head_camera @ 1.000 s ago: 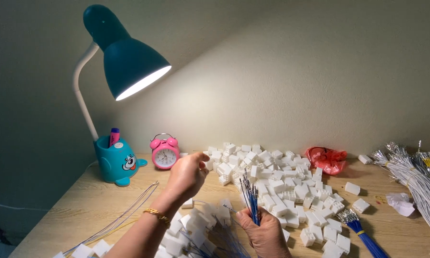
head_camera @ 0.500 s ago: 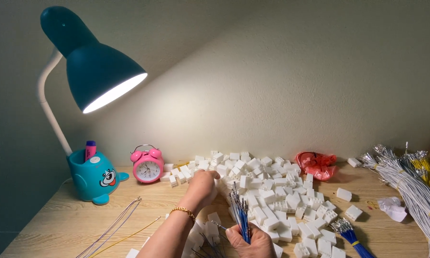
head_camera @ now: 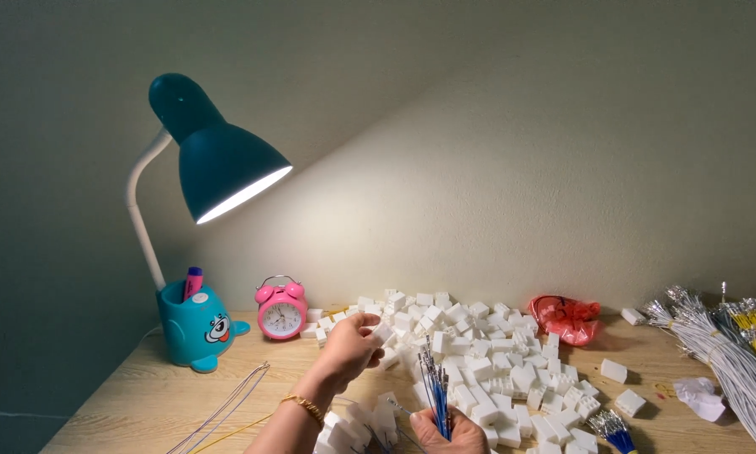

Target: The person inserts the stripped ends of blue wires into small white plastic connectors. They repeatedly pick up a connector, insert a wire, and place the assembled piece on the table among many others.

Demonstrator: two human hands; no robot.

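Here the left hand is raised over the light wooden desk, its fingers pinched shut on a small white plastic connector block at the near edge of the big heap of white plastic connector blocks. The right hand, at about 5 o'clock from the left and close to it, is closed around a thin bundle of blue wires that stands nearly upright, its metal tips uppermost. The two hands are apart, not touching.

At 9 o'clock from the heap stands a pink round alarm clock, and farther that way a teal desk lamp with a cartoon-faced pen-holder base, lit. At 3 o'clock lies a crumpled red plastic bag, and beyond it a long sheaf of grey wires.
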